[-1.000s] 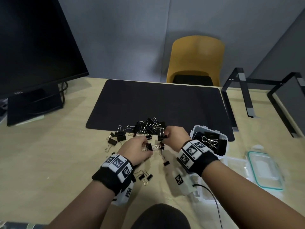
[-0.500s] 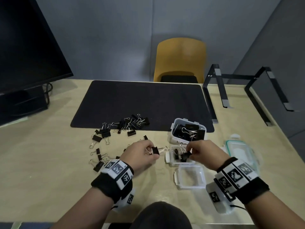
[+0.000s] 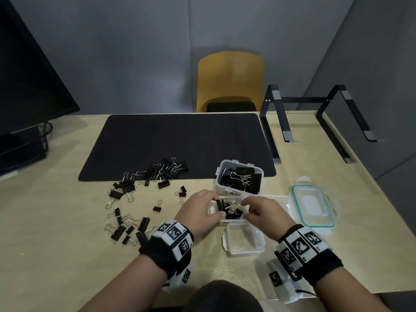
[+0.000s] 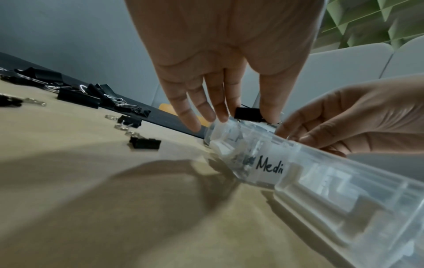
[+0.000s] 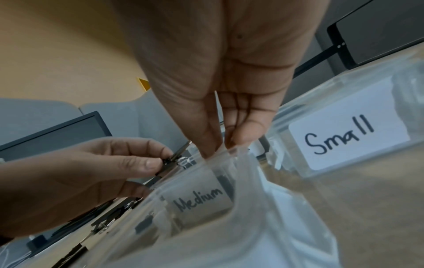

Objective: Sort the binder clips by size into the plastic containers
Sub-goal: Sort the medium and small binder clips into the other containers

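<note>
My left hand (image 3: 217, 207) pinches a black binder clip (image 3: 220, 203) between thumb and fingers just above the left end of the clear container marked "Medium" (image 3: 231, 221), which holds several clips. The left wrist view shows the same clip (image 4: 249, 114) at the rim of that container (image 4: 268, 166). My right hand (image 3: 247, 209) holds nothing; its straight fingertips (image 5: 211, 150) touch the right rim of the medium container (image 5: 199, 199). A taller container of large clips (image 3: 238, 192) stands just behind. The "Small" container (image 3: 245, 242) in front looks empty.
Several loose clips (image 3: 162, 172) lie at the black mat's (image 3: 180, 140) near edge, and more (image 3: 126, 228) on the wooden table to the left. A teal-rimmed lid (image 3: 315, 206) lies right of the containers. A laptop stand (image 3: 315, 122), a monitor (image 3: 27, 86) and a yellow chair (image 3: 229, 82) sit further back.
Both hands came from the clip pile to the containers. The right hand let go of the clip it held over the medium container. The left hand carried its clip rightwards over that container.
</note>
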`<state>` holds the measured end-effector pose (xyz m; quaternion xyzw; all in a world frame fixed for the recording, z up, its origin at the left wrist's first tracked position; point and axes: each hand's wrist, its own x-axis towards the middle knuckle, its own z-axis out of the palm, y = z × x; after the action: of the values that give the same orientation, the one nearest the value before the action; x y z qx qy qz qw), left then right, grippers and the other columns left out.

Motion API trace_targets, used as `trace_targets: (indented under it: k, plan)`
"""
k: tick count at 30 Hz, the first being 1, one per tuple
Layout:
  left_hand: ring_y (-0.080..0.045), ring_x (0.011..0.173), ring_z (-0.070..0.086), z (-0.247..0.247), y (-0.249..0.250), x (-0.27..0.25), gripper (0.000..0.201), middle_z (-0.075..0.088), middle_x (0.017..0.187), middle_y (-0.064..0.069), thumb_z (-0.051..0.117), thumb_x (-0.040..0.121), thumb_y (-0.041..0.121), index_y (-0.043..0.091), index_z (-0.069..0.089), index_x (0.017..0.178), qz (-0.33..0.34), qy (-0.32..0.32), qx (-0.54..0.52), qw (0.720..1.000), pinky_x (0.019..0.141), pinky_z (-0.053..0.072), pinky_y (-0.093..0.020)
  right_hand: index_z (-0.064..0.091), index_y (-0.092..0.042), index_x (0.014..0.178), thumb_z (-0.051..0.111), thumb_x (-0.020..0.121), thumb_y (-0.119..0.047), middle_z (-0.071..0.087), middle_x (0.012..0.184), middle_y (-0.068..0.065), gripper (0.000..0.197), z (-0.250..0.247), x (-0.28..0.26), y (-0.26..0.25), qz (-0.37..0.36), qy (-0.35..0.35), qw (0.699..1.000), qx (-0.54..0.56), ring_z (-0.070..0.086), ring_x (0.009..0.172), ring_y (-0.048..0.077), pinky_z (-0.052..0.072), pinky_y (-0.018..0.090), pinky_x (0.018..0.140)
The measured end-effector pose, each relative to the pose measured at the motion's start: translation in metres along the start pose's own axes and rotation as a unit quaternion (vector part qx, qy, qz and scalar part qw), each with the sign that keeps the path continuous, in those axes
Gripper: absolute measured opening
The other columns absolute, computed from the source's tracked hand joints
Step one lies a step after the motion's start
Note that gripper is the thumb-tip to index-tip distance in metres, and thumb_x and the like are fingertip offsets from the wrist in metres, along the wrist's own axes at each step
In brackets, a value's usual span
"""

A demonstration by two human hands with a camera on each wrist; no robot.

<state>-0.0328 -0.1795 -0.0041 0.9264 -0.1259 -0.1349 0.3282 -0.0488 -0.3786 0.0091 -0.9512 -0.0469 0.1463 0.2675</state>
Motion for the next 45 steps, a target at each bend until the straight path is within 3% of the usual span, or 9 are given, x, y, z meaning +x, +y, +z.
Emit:
trace_targets:
  k: [4,7,13,16,19,24,29,34,45]
  plan:
    - [-0.006,0.121,0.04,0.001,0.005,-0.001,0.041,0.052,0.125,0.01,0.065,0.084,0.04,0.026,0.055,0.122,0.029,0.01,-0.012,0.999,0.099,0.03,-0.019,0.062,-0.022,0.114,0.059,0.087,-0.022,0.053,0.087,-0.005,0.027,0.001,0.002,0.003,-0.007,-0.005,1.0,-0.014,0.049,0.079,0.01,0.038,0.02,0.072]
    - [-0.005,0.12,0.04,0.001,0.008,0.0,0.041,0.052,0.123,0.01,0.065,0.084,0.04,0.027,0.056,0.121,0.028,0.009,-0.018,0.999,0.099,0.031,-0.02,0.063,-0.021,0.112,0.059,0.086,-0.022,0.053,0.086,-0.005,0.027,0.0,0.004,0.002,-0.015,-0.01,1.0,-0.017,0.049,0.078,0.01,0.037,0.02,0.071]
    - [-0.005,0.104,0.048,-0.003,-0.001,0.0,0.028,0.053,0.104,0.016,0.066,0.084,0.034,0.027,0.058,0.11,-0.008,0.056,-0.068,0.996,0.09,0.041,-0.026,0.06,-0.023,0.114,0.056,0.087,-0.021,0.047,0.091,-0.007,0.027,-0.003,0.011,-0.001,-0.032,-0.001,0.999,-0.025,0.048,0.078,0.01,0.035,0.018,0.071]
    - [-0.002,0.095,0.053,-0.005,-0.007,-0.002,0.022,0.058,0.098,0.017,0.066,0.084,0.032,0.029,0.057,0.104,-0.037,0.073,-0.105,0.991,0.083,0.043,-0.024,0.058,-0.024,0.118,0.055,0.089,-0.021,0.053,0.099,-0.004,0.029,-0.005,0.017,-0.008,-0.054,-0.003,0.998,-0.019,0.049,0.078,0.009,0.039,0.019,0.073]
    - [-0.001,0.09,0.056,-0.004,-0.012,-0.003,0.02,0.06,0.092,0.016,0.068,0.083,0.03,0.03,0.057,0.1,-0.065,0.099,-0.152,0.981,0.082,0.046,-0.023,0.051,-0.028,0.128,0.052,0.089,-0.015,0.056,0.109,0.001,0.041,-0.003,0.023,-0.015,-0.079,-0.022,0.996,-0.037,0.056,0.088,0.017,0.045,0.024,0.08]
    - [0.0,0.086,0.057,-0.003,-0.015,-0.005,0.019,0.062,0.089,0.014,0.069,0.083,0.029,0.029,0.058,0.099,-0.079,0.11,-0.181,0.974,0.08,0.048,-0.023,0.039,-0.033,0.138,0.045,0.088,-0.008,0.055,0.114,0.003,0.056,0.004,0.03,-0.022,-0.098,-0.063,0.989,-0.088,0.057,0.103,0.023,0.039,0.022,0.08]
    - [-0.004,0.084,0.059,-0.004,-0.018,-0.007,0.016,0.062,0.087,0.012,0.07,0.083,0.028,0.032,0.057,0.093,-0.075,0.118,-0.196,0.971,0.078,0.049,-0.024,0.052,-0.022,0.125,0.046,0.091,-0.014,0.057,0.113,0.005,0.035,0.005,0.032,-0.021,-0.119,-0.043,0.986,-0.112,0.06,0.1,0.026,0.049,0.032,0.084]
    - [-0.004,0.083,0.059,-0.005,-0.017,-0.006,0.019,0.062,0.089,0.011,0.069,0.083,0.028,0.036,0.054,0.091,-0.075,0.117,-0.208,0.968,0.08,0.05,-0.026,0.045,-0.028,0.131,0.047,0.09,-0.013,0.056,0.113,0.006,0.044,0.006,0.032,-0.026,-0.137,-0.058,0.982,-0.112,0.059,0.099,0.027,0.05,0.034,0.082]
    - [-0.005,0.078,0.058,-0.001,-0.02,-0.007,0.019,0.063,0.087,0.009,0.07,0.083,0.025,0.027,0.058,0.097,-0.078,0.111,-0.218,0.967,0.071,0.047,-0.018,0.052,-0.019,0.117,0.054,0.09,-0.03,0.055,0.111,0.005,0.03,0.006,0.033,-0.028,-0.168,-0.074,0.973,-0.14,0.058,0.096,0.026,0.046,0.032,0.079]
